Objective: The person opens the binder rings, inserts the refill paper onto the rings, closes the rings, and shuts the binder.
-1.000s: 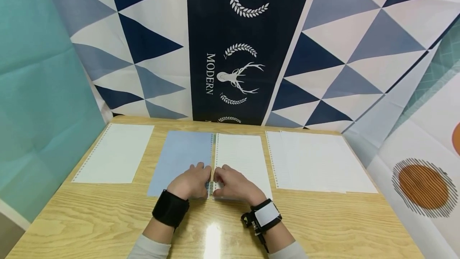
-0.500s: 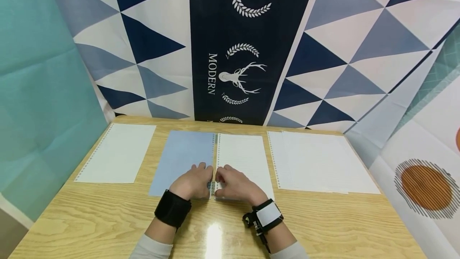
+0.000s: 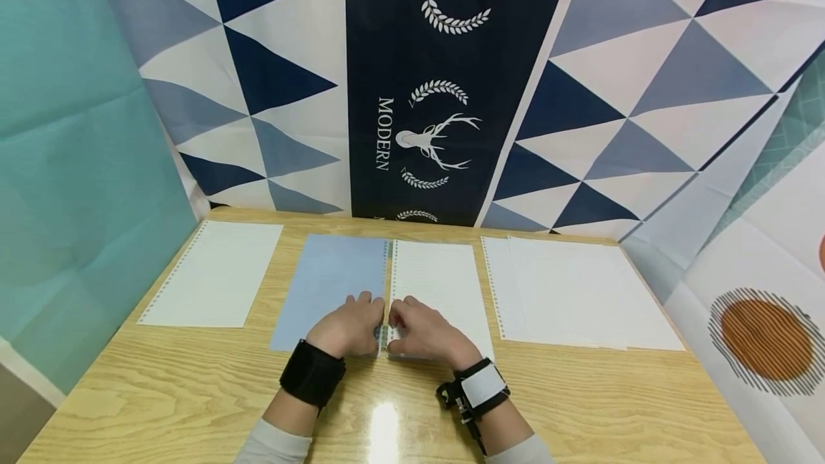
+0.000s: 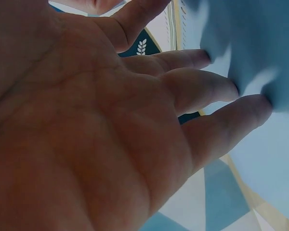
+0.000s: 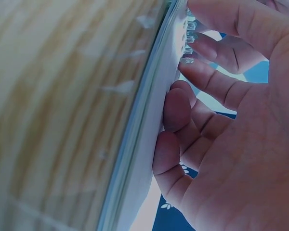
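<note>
An open loose-leaf notebook lies on the table, its blue cover (image 3: 335, 267) on the left and a lined white page (image 3: 435, 271) on the right. Clear binding rings (image 5: 189, 38) run between the halves. My left hand (image 3: 348, 324) grips the near end of the binding; three of its fingertips (image 4: 253, 103) touch the blue side. Facing it, my right hand (image 3: 425, 331) holds the same stretch of binding with thumb and forefinger, its other fingers curled against the page. The exact grip on the rings is partly hidden.
A punched white sheet (image 3: 213, 274) lies at the left of the wooden table (image 3: 193, 392). Overlapping punched sheets (image 3: 580, 292) lie at the right. Behind the table hangs a patterned cloth (image 3: 283, 70), with a teal cloth (image 3: 84, 127) on the left side.
The head view shifts slightly, so everything sits a little farther right in it. Both hands keep their places on the notebook's binding.
</note>
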